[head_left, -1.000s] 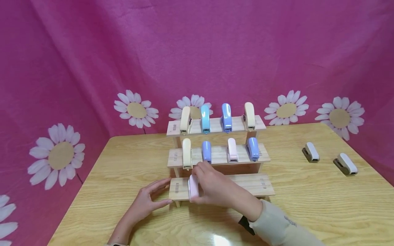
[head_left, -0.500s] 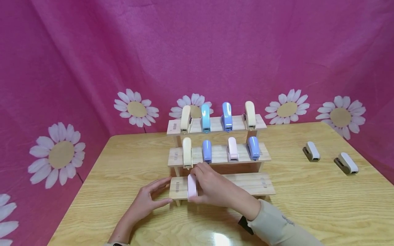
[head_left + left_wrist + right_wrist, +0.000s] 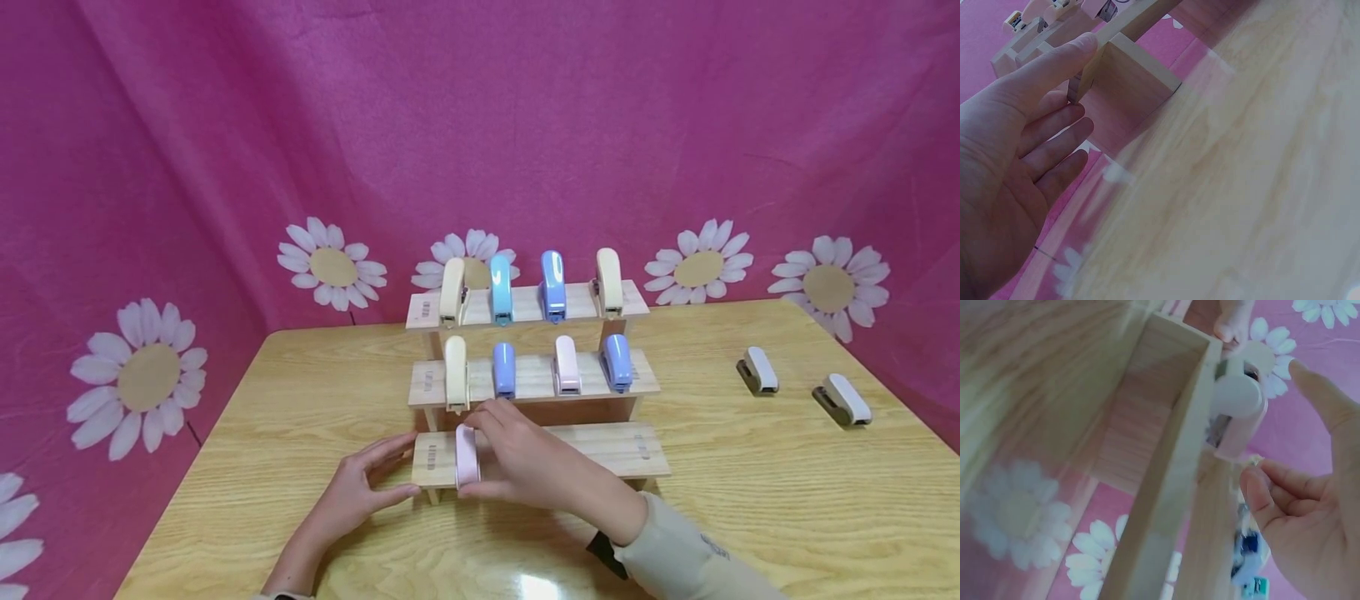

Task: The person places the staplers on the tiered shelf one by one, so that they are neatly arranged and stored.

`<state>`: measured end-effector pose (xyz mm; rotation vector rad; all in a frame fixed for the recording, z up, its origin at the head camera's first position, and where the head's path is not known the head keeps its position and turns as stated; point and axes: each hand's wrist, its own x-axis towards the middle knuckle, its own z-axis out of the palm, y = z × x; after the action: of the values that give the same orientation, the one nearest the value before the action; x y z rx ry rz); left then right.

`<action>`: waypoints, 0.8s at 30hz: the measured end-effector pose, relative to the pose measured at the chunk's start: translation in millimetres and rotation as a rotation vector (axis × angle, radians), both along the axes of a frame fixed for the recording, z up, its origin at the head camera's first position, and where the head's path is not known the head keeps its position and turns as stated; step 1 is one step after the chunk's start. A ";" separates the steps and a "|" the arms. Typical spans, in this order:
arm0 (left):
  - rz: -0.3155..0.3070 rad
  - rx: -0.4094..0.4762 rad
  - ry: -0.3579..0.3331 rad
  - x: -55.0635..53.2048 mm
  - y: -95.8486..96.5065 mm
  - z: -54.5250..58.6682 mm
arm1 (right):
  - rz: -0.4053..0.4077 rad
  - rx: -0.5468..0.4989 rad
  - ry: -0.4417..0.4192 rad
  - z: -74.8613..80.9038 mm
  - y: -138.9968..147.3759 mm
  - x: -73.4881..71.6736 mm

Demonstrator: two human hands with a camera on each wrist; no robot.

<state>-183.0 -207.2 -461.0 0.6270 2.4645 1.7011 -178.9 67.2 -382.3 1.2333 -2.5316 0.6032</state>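
Observation:
A pale pink stapler [image 3: 467, 456] stands on the bottom step of a three-tier wooden display stand [image 3: 600, 447], near its left end. Around it is my right hand [image 3: 536, 457], thumb by the front end and fingertips by the back end. In the right wrist view the thumb is apart from the stapler, while the fingertips lie close to its other end; whether they touch is unclear. My left hand [image 3: 351, 492] rests at the left end of the bottom step, with thumb and index finger spread along its edge and the fingers fairly straight [image 3: 1054, 144].
Cream [image 3: 455, 373], blue, pink and periwinkle staplers stand in rows on the two upper tiers. Two white-and-dark staplers [image 3: 843, 400] lie on the wooden table [image 3: 757, 483] at the right. A magenta cloth [image 3: 480, 125] with daisies hangs behind.
The pink stapler has shifted slightly left and now stands straighter on the bottom step. My right hand has loosened around it and moved slightly right. My left hand has stayed put.

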 end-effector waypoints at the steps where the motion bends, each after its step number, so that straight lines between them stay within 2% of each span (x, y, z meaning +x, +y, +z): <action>1: 0.001 -0.001 -0.001 0.0 0.1 0.1 | 0.004 -0.012 -0.018 2.1 2.8 0.9; 4: 0.006 -0.006 -0.007 0.2 0.5 0.7 | 0.027 -0.049 -0.062 9.4 13.6 2.9; 6: 0.010 -0.013 -0.007 0.4 0.7 1.3 | 0.055 -0.075 -0.050 14.0 22.0 2.7; 13: 0.018 -0.023 0.007 1.6 0.8 3.0 | 0.124 -0.198 0.104 29.0 54.8 -2.4; 19: 0.017 -0.028 0.020 2.0 1.0 3.8 | 0.158 -0.328 0.217 34.7 83.5 -10.4; 24: 0.017 -0.035 0.024 2.3 1.9 5.0 | 0.155 -0.439 0.321 38.0 108.0 -18.0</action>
<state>-180.6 -205.3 -456.0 0.6279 2.5174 1.6623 -197.0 175.2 -344.3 1.2470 -1.9242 0.8613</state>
